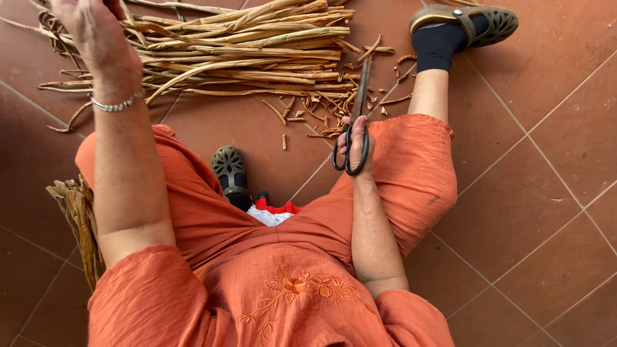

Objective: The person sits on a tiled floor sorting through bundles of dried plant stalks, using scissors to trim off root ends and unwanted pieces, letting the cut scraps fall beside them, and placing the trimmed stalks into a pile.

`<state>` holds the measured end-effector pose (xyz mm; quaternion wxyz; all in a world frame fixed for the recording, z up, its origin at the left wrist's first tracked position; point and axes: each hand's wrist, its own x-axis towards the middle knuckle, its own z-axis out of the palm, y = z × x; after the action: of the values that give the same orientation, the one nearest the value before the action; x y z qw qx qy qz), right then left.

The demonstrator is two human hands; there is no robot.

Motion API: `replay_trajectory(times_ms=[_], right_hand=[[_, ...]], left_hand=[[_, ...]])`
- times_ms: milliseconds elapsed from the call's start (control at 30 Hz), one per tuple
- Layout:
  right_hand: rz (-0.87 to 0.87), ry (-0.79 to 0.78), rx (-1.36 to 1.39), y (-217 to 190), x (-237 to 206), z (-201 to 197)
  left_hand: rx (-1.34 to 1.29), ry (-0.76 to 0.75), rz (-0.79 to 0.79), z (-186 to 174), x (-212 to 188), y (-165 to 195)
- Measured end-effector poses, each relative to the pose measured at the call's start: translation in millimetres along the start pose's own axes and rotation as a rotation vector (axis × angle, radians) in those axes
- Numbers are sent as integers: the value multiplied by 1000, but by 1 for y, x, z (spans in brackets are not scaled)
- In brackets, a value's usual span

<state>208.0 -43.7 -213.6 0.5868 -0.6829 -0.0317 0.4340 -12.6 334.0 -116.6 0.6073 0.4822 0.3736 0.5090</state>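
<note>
My right hand (355, 138) grips the black loop handles of a pair of large dark scissors (360, 96), blades pointing away toward a bundle of dried tan reed strips (257, 51) lying on the tiled floor. My left hand (96, 35) is raised at the upper left, wearing a silver bracelet (117, 103), and its fingers touch the left end of the reeds; whether it holds a strip is not clear. Short cut reed pieces (315, 109) are scattered between the bundle and the scissors.
I sit on a terracotta tile floor (533, 193) in orange clothing, one leg stretched out with a dark sock and olive clog (469, 19), the other clog (230, 168) near my lap. A woven straw piece (80, 218) lies at my left side.
</note>
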Motion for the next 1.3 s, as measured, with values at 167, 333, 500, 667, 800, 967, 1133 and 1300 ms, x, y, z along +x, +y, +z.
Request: replay_trajectory(times_ms=[167, 333, 500, 667, 800, 967, 1133, 1300], right_hand=[[106, -321, -27, -1, -10, 16], [328, -511, -52, 3, -19, 55], [424, -580, 0, -3, -5, 98], [506, -603, 121, -4, 9, 142], [496, -603, 201, -14, 25, 167], [417, -580, 192, -20, 33, 179], [338, -585, 305, -14, 24, 171], [323, -576, 299, -14, 12, 153]], left_hand=[[-167, -116, 13, 22, -24, 5], [-186, -143, 1, 26, -43, 19], [-237, -162, -62, 33, -78, 40], [-277, -143, -173, 24, -124, 74], [-340, -106, -278, 10, -140, 106], [-290, -51, -241, -14, -134, 127], [-349, -16, -222, -44, -131, 132], [-404, 39, -227, -65, -133, 130]])
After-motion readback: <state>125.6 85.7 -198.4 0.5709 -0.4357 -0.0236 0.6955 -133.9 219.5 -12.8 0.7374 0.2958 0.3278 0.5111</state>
